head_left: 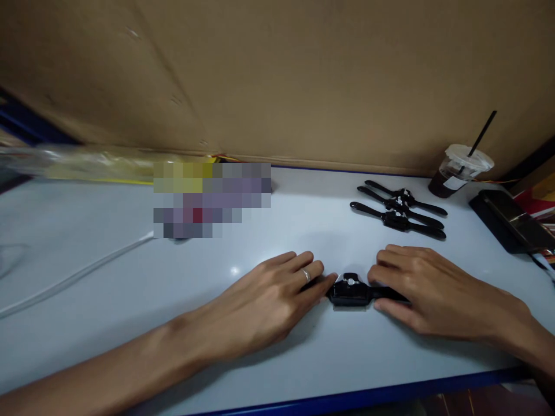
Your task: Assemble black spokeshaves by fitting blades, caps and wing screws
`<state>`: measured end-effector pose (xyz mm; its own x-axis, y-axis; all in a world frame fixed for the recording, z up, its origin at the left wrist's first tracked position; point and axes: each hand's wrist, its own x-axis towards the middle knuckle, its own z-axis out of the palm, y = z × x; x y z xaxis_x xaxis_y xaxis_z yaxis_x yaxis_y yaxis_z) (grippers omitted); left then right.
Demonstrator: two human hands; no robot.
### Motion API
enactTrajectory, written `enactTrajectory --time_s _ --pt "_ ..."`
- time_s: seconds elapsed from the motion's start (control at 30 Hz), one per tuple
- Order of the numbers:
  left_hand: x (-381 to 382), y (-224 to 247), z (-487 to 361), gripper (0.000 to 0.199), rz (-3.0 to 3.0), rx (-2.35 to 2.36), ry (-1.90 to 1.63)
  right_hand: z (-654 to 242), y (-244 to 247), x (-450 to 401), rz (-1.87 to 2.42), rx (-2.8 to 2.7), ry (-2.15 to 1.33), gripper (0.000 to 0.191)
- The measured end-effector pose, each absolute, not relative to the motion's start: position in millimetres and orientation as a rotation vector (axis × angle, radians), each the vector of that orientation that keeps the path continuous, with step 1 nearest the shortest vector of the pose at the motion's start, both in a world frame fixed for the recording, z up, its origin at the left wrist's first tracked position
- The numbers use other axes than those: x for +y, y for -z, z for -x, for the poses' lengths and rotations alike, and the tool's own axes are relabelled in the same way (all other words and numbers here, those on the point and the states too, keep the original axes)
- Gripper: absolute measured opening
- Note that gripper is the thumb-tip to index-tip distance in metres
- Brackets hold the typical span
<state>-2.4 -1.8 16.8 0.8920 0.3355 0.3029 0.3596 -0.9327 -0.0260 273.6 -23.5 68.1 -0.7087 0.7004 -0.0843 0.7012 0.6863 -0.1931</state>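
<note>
A black spokeshave (349,292) lies near the front of the white table, its metal body and silver screw facing up. My left hand (281,294), with a ring on one finger, is closed at its left side and hides that handle. Around the right handle, the fingers and thumb of my right hand (416,289) are closed, and part of the handle shows between them. Behind my right hand, three similar black spokeshaves (396,221) lie side by side, slightly slanted.
A lidded plastic cup (455,173) with dark drink and straw stands at the back right, near a black box-like object (514,222). A pixelated object with a white cable (87,273) lies back left, before plastic wrapping (95,164). A cardboard wall (303,81) rises behind.
</note>
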Motion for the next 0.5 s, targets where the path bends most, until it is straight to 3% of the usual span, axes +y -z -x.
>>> enactTrajectory --time_s 0.3,0.5 --pt "-1 -12 2 0.028 3.004 -0.578 0.553 -275 -47 -16 -1.045 3.040 0.195 0.011" --pt "-1 -13 1 0.025 3.059 -0.607 0.635 -280 -33 -15 -0.951 3.232 0.145 0.027"
